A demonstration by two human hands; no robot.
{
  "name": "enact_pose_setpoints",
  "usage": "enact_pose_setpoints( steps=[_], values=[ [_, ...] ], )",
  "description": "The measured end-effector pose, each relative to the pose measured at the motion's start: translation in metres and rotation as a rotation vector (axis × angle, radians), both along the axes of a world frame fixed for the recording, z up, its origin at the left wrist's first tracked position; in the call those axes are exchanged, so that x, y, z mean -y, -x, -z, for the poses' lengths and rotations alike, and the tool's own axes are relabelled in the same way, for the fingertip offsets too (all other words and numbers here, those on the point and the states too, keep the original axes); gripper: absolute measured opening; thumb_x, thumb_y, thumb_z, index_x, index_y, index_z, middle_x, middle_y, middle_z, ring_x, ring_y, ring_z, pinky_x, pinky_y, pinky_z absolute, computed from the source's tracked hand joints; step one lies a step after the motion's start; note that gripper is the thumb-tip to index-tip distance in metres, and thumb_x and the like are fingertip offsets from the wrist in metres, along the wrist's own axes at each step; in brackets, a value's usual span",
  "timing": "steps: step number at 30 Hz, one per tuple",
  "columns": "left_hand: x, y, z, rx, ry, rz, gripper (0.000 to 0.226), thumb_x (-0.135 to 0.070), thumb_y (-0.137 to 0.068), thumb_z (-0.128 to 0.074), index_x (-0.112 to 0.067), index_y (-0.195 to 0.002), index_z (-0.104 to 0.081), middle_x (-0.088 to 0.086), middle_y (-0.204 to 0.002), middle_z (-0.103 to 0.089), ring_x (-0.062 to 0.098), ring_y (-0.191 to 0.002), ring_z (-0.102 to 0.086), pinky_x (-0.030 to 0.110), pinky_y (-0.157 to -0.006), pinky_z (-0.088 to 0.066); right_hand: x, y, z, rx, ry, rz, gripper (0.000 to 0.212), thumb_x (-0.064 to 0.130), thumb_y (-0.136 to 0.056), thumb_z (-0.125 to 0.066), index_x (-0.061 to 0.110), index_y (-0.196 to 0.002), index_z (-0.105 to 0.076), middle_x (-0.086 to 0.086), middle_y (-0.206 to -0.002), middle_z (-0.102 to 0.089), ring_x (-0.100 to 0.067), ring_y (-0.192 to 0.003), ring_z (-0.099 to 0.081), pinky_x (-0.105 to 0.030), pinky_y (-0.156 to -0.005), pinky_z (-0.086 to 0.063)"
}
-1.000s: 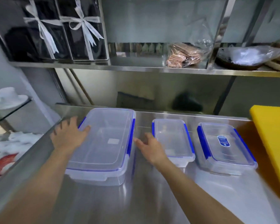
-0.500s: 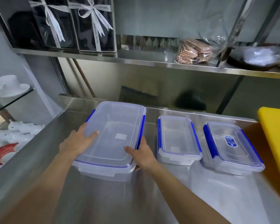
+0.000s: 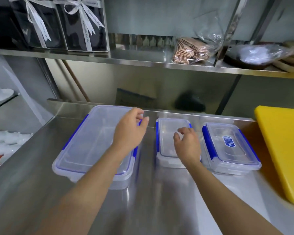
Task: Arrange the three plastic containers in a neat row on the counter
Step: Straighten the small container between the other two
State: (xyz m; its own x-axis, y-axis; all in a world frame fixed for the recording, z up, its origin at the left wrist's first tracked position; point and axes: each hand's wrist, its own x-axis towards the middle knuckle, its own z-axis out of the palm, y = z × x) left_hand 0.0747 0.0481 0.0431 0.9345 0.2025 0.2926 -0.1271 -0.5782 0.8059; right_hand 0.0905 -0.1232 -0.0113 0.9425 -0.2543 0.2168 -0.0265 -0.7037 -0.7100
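Both hands off the big container (image 3: 93, 143), gripped at both sides half a second ago. Left hand (image 3: 128, 133) above its right edge, fingers loosely curled, holding nothing. Right hand (image 3: 187, 145) over the middle container (image 3: 168, 138), fingers bent, empty. Third container (image 3: 227, 146) near counter (image 3: 159, 200) back edge, row nearly straight; small one likely next.
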Motion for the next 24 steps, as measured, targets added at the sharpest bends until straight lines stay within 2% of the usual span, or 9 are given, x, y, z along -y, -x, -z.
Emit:
enact_pose_setpoints(
  steps=[3,5,7,10,14,20,24],
  values=[
    [0.067,-0.008,0.02,-0.267,0.236,0.145,0.035,-0.028,-0.088,-0.057,-0.017,-0.121,-0.049,0.005,-0.123,-0.057,0.021,-0.108,-0.056,0.037,-0.092,-0.048,0.032,-0.004,0.008,-0.093,0.045,0.09,0.038,0.026,-0.088,-0.054,0.009,-0.122,-0.051,-0.014,-0.125,-0.054,-0.03,-0.11,-0.053,-0.042,-0.094,-0.048],
    [0.092,-0.011,0.044,-0.363,0.176,0.112,0.052,-0.03,-0.088,-0.058,-0.018,-0.134,-0.035,0.007,-0.137,-0.045,0.026,-0.122,-0.046,0.044,-0.101,-0.044,0.046,-0.003,0.018,-0.201,0.076,0.066,0.045,0.029,-0.087,-0.054,0.007,-0.126,-0.045,-0.017,-0.128,-0.051,-0.033,-0.113,-0.049,-0.045,-0.096,-0.045],
    [0.098,-0.012,0.065,-0.42,0.11,0.027,0.064,-0.031,-0.088,-0.058,-0.017,-0.141,-0.025,0.009,-0.144,-0.037,0.029,-0.13,-0.038,0.046,-0.107,-0.037,0.055,0.0,0.029,-0.302,0.078,0.019,0.054,0.033,-0.087,-0.055,0.008,-0.132,-0.038,-0.018,-0.133,-0.046,-0.035,-0.118,-0.045,-0.046,-0.099,-0.041],
    [0.094,-0.011,0.089,-0.512,0.141,0.022,0.068,-0.033,-0.089,-0.055,-0.018,-0.144,-0.017,0.011,-0.149,-0.031,0.03,-0.132,-0.035,0.042,-0.104,-0.035,0.062,0.005,0.043,-0.386,0.029,-0.05,0.057,0.036,-0.089,-0.05,0.012,-0.137,-0.031,-0.018,-0.137,-0.043,-0.035,-0.123,-0.044,-0.045,-0.101,-0.038],
    [0.09,-0.011,0.103,-0.514,0.151,0.114,0.067,-0.035,-0.093,-0.049,-0.027,-0.146,-0.009,0.004,-0.154,-0.022,0.026,-0.136,-0.032,0.045,-0.105,-0.038,0.058,0.008,0.051,-0.388,0.044,-0.058,0.051,0.04,-0.092,-0.041,0.014,-0.134,-0.032,-0.016,-0.13,-0.05,-0.033,-0.114,-0.052,-0.044,-0.093,-0.044],
    [0.083,-0.015,0.108,-0.506,0.141,0.114,0.066,-0.037,-0.092,-0.049,-0.03,-0.145,-0.01,0.002,-0.152,-0.027,0.025,-0.135,-0.034,0.05,-0.105,-0.042,0.055,0.008,0.051,-0.354,0.052,-0.063,0.05,0.044,-0.09,-0.042,0.015,-0.13,-0.034,-0.012,-0.126,-0.051,-0.029,-0.11,-0.055,-0.039,-0.086,-0.049],
    [0.084,-0.014,0.11,-0.503,0.125,0.103,0.067,-0.041,-0.091,-0.049,-0.03,-0.145,-0.01,0.002,-0.151,-0.027,0.025,-0.135,-0.034,0.051,-0.104,-0.043,0.061,0.007,0.051,-0.37,0.076,-0.089,0.051,0.047,-0.09,-0.042,0.015,-0.129,-0.036,-0.01,-0.127,-0.051,-0.029,-0.111,-0.054,-0.042,-0.087,-0.049]
  ],
)
